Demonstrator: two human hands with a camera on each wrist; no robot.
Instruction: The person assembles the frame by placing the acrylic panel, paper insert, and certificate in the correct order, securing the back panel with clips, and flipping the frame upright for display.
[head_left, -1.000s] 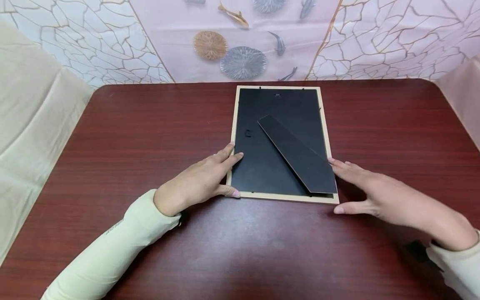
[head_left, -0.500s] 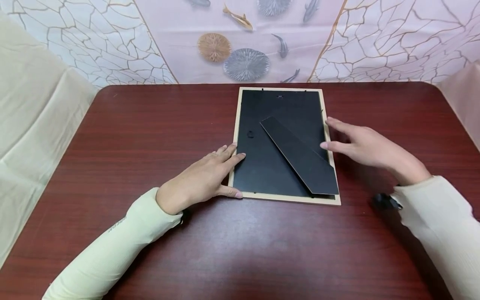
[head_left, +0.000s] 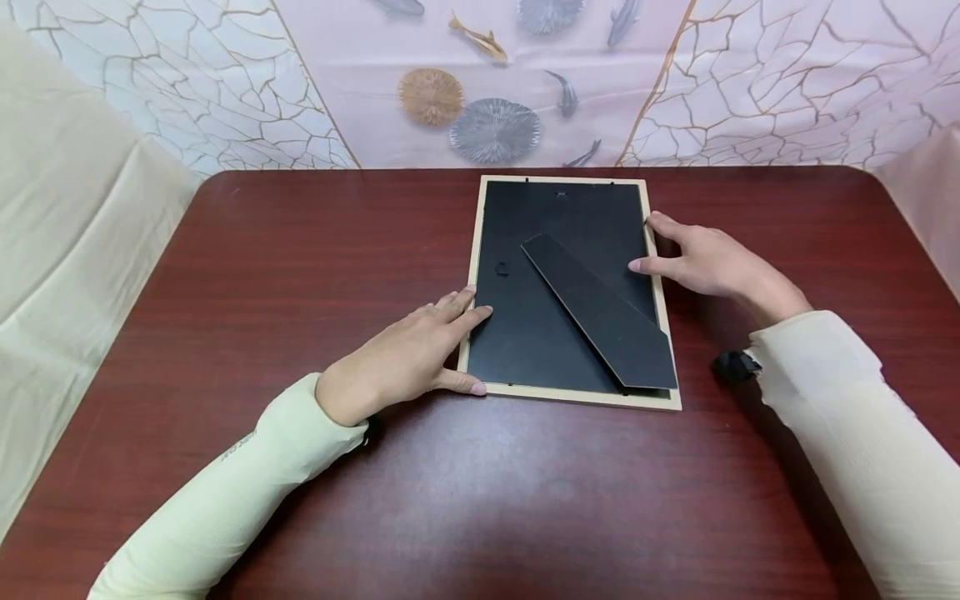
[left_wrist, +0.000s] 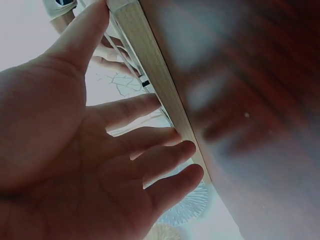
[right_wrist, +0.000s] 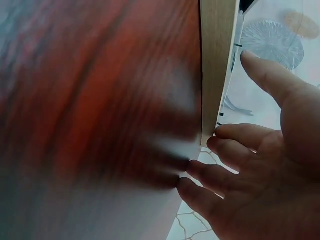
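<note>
A picture frame (head_left: 570, 396) lies face down on the table, its light wood border surrounding a black backing board (head_left: 517, 333). Slanting across the board is a black easel leg (head_left: 600, 312), its wide end at the lower right corner. My left hand (head_left: 408, 354) rests at the lower left of the frame, fingers fairly straight against the side and thumb at the bottom corner. Along the upper right side, my right hand (head_left: 708, 258) has its fingertips at the wooden edge (right_wrist: 217, 65) and its thumb over the board. Small dark tabs show along the border.
The dark red wooden table (head_left: 300, 250) extends around the frame. Behind it hangs a patterned cloth (head_left: 495, 83), and a cream cloth (head_left: 67, 250) drapes at the left. A black strap-like piece (head_left: 737, 365) sits under the right sleeve cuff.
My right hand has moved from the frame's lower right corner up along its right side, its thumb now over the board. The left hand has stayed at the left edge.
</note>
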